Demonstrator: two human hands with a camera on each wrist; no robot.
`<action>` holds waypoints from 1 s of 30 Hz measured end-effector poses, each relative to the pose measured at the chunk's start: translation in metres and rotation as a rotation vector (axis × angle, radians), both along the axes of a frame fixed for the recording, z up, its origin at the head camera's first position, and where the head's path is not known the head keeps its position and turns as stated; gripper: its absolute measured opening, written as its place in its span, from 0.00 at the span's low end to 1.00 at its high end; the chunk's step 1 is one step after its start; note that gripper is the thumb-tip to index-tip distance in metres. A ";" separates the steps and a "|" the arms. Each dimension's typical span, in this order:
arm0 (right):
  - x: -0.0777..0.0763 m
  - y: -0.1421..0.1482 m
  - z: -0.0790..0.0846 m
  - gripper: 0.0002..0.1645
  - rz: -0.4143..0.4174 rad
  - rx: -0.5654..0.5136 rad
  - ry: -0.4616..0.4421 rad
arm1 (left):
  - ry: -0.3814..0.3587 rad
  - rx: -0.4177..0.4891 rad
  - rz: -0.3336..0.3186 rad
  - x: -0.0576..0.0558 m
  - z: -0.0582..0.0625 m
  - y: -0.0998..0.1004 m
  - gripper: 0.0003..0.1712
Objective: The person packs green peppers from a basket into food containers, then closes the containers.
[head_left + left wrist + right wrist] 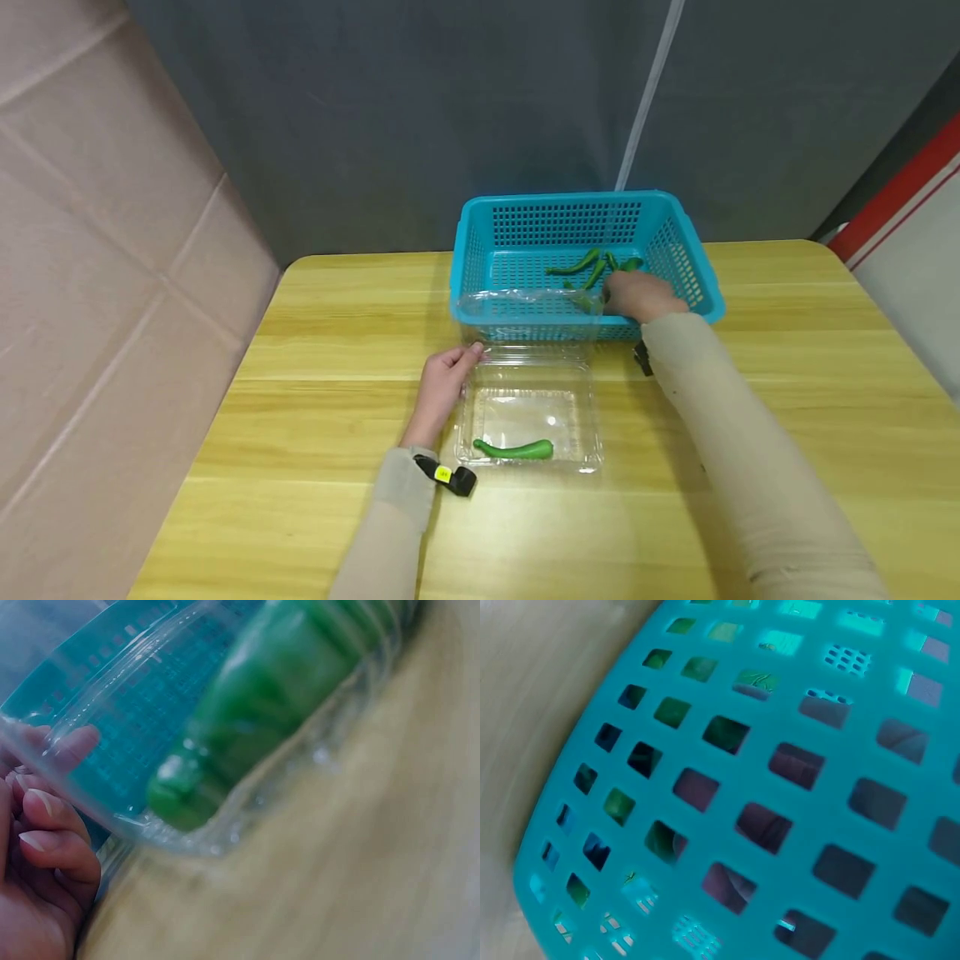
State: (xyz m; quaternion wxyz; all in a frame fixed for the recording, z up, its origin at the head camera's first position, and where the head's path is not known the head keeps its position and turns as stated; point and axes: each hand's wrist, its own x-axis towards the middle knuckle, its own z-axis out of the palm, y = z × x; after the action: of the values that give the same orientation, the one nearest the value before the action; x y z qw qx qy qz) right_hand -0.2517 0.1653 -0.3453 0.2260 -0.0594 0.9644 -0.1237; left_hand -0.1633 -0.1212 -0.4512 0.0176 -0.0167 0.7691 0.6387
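Note:
My left hand (442, 383) pinches the left edge of an open clear plastic clamshell box (525, 412), near its hinge. In the left wrist view the thumb and curled fingers (64, 851) meet at the box's wall. One green chili pepper (517, 451) lies along the near side inside the box. Behind it, my right hand (641, 296) reaches down over the near wall of a blue plastic basket (570, 198), among several green chili peppers (576, 264). Its fingertips are hidden; through the basket's holes, parts of fingers and green show, and I cannot tell whether it holds a pepper.
The raised clear lid (517, 307) overlaps the basket's near wall in the head view. Box and basket stand on a wooden table (337, 358). A dark grey panel (375, 125) rises behind the table, with a pinkish wall surface (97, 333) on the left.

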 end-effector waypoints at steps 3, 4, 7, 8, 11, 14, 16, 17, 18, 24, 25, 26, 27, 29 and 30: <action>0.000 -0.001 0.000 0.14 -0.012 0.012 0.005 | 0.025 -0.016 0.012 0.000 -0.002 0.000 0.28; 0.000 -0.002 -0.001 0.14 -0.024 0.011 0.003 | 0.032 -0.019 0.015 0.000 -0.002 0.001 0.28; -0.001 -0.001 -0.002 0.12 -0.041 0.010 0.007 | 0.046 -0.027 0.021 0.000 -0.002 0.001 0.28; -0.002 -0.001 -0.003 0.12 -0.043 0.009 0.008 | 0.047 -0.030 0.023 0.000 -0.002 0.001 0.27; -0.003 -0.001 -0.004 0.12 -0.028 0.005 0.026 | 0.046 -0.034 0.021 0.000 -0.002 0.001 0.27; -0.004 -0.001 -0.006 0.13 -0.010 -0.007 0.061 | 0.040 -0.035 0.021 -0.001 -0.003 0.001 0.26; -0.004 -0.001 -0.006 0.14 0.002 -0.016 0.087 | 0.039 -0.037 0.023 0.000 -0.003 0.001 0.27; -0.003 -0.001 -0.006 0.14 0.013 -0.016 0.106 | 0.038 -0.037 0.023 0.000 -0.003 0.001 0.27; -0.003 -0.001 -0.006 0.15 0.022 -0.018 0.125 | 0.038 -0.036 0.024 0.000 -0.003 0.001 0.27; 0.001 0.000 -0.007 0.12 0.044 -0.036 0.242 | 0.036 -0.031 0.025 0.001 -0.001 0.001 0.26; 0.001 0.001 -0.007 0.10 0.045 -0.038 0.266 | 0.035 -0.032 0.024 0.001 -0.001 0.002 0.26; 0.001 0.001 -0.008 0.10 0.043 -0.039 0.291 | 0.035 -0.033 0.025 0.001 -0.001 0.002 0.26; 0.001 0.002 -0.008 0.12 0.037 -0.042 0.302 | 0.034 -0.035 0.028 0.001 -0.001 0.002 0.26; 0.001 0.003 -0.008 0.16 0.026 -0.057 0.336 | 0.036 -0.035 0.032 0.001 -0.002 0.002 0.26; 0.001 0.003 -0.008 0.19 0.019 -0.065 0.354 | 0.036 -0.033 0.033 0.001 -0.002 0.002 0.26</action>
State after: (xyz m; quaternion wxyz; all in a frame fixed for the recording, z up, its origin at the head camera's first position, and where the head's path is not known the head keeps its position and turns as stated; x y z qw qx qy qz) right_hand -0.2502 0.1684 -0.3530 0.0518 -0.0966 0.9841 -0.1401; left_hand -0.1625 -0.1196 -0.4533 -0.0070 -0.0183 0.7794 0.6262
